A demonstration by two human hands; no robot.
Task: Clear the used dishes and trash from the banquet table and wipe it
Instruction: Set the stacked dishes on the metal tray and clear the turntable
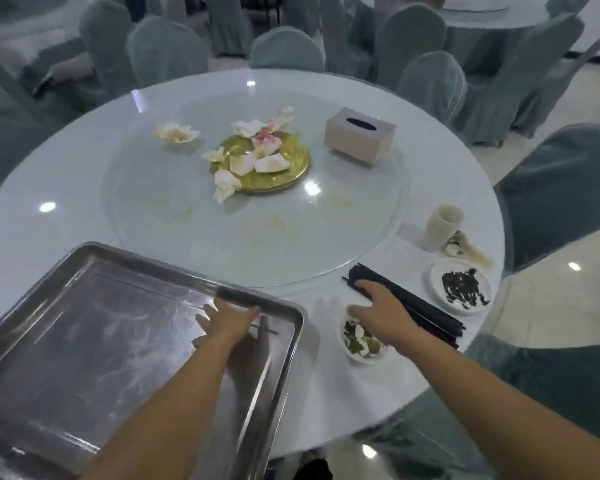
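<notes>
Two hands are reaching over a cluttered round desk [66, 188].
Left hand [229, 320] is lying flat-fingered inside the steel tray [84, 341], its grip holding nothing; right hand [378, 313] is spreading over black chopsticks [426, 315], fingertips partly hidden, beside a scrap-filled bowl [361, 341]; blurred napkins [257, 150] are littering the gold plate [291, 168].
</notes>
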